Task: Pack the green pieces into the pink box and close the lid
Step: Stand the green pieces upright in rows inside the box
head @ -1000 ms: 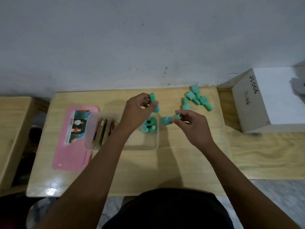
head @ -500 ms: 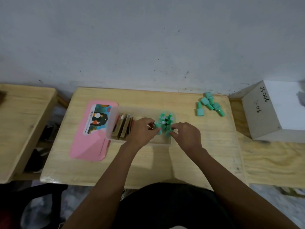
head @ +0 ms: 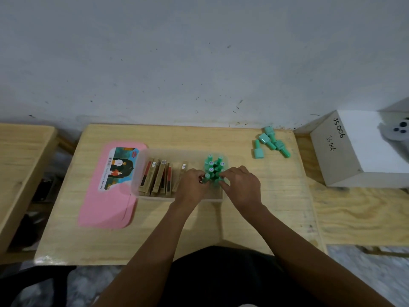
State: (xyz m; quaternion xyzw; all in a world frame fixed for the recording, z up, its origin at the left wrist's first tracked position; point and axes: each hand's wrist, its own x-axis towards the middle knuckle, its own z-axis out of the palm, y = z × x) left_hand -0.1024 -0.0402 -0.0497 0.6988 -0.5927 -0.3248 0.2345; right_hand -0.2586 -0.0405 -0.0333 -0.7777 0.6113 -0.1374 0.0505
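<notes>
A translucent box (head: 141, 173) sits mid-table, its pink lid (head: 104, 202) lying flat to its left. Several green pieces (head: 213, 166) stand upright, packed together in the box's right part. My left hand (head: 192, 185) pinches one green piece at the group's near left. My right hand (head: 240, 185) pinches another at its near right. Both hands reach into the box over its near wall. A loose heap of green pieces (head: 271, 141) lies on the table at the far right.
Brown flat packets (head: 158, 177) stand in the box's left part. A white cardboard box marked "JS006" (head: 358, 147) stands on a lower wooden bench (head: 365, 213) at right. Another wooden table (head: 20, 165) is at left. A grey wall runs behind.
One second ago both hands held green pieces above the table; they have since come down into the box and set them among the standing group. The view has shifted.
</notes>
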